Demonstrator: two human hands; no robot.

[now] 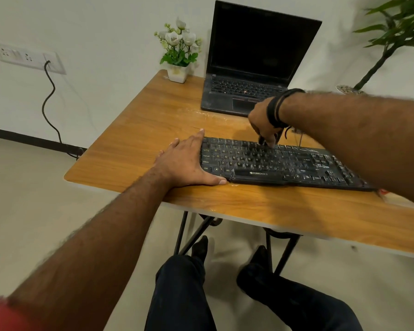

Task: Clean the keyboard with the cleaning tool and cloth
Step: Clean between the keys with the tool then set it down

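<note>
The keyboard lies across the front of the table, near the edge. The right hand is over its top rows, fingers pinched on a small dark tool – prob. the cleaning tool, too small to tell. The left hand lies flat and spread at the keyboard's left end, holding it steady. The laptop and flower pot stand behind. Risk, I think: hard strokes can pop a keycap or push dust deeper – and if the left hand lifts, the keyboard may slide. I see no cloth.

Black keyboard flat on table, dusty, slightly angled
</note>
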